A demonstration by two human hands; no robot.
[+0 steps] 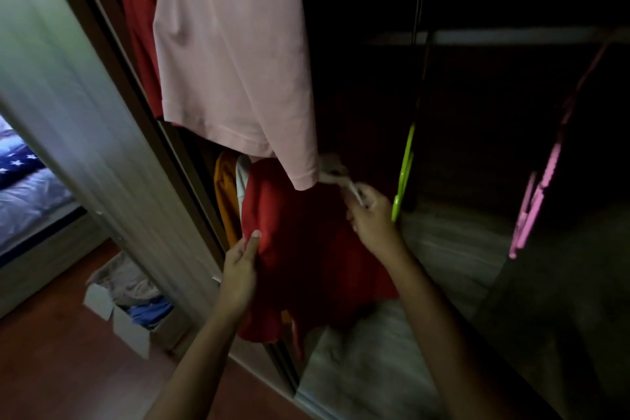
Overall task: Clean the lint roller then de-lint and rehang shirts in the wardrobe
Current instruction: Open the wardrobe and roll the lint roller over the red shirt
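Far left: bed [24, 181] seen past the wardrobe door [85, 133]. Open cardboard box [116, 310] of clothes sits on the floor at the door's foot.

Top of the wardrobe: dark red shirt [139, 27] hanging, pink shirt [231, 54] hanging just right of it and overlapping it. Orange garment [225, 204] is below them, partly hidden.

Red shirt [306, 249] is low in the wardrobe opening, held between both hands. Left hand [240, 269] pinches its left edge, thumb on the front. Right hand [371, 215] is curled round a pale object [341, 176] at the shirt's top; too blurred to tell what it is.

Right of that: green hanger [404, 174] hanging, then pink hanger [538, 194] well apart, in the dark section.
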